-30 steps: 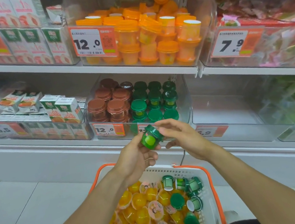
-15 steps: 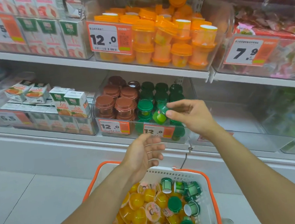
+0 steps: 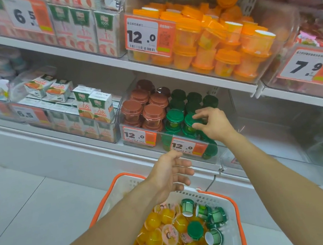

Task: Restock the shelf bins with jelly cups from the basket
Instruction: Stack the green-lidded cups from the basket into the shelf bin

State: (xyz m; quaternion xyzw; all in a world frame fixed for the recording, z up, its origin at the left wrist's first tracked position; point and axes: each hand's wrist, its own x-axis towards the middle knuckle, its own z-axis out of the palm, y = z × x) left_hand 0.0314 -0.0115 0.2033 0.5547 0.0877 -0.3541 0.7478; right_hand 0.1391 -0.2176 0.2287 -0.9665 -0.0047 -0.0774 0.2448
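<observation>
Green jelly cup (image 3: 190, 121) under curled right-hand fingertips (image 3: 196, 126)

Glossy clear plastic bin (image 3: 211, 158), smooth green plastic jelly cup lids (image 3: 174, 116), matt perforated plastic basket (image 3: 232, 221).

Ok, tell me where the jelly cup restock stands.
Done: green-lidded cups already stand stacked in the lower bin. In hand: the right hand sets a green cup on that stack; the left hand is empty. Left: more green cups and many yellow cups fill the basket.
</observation>
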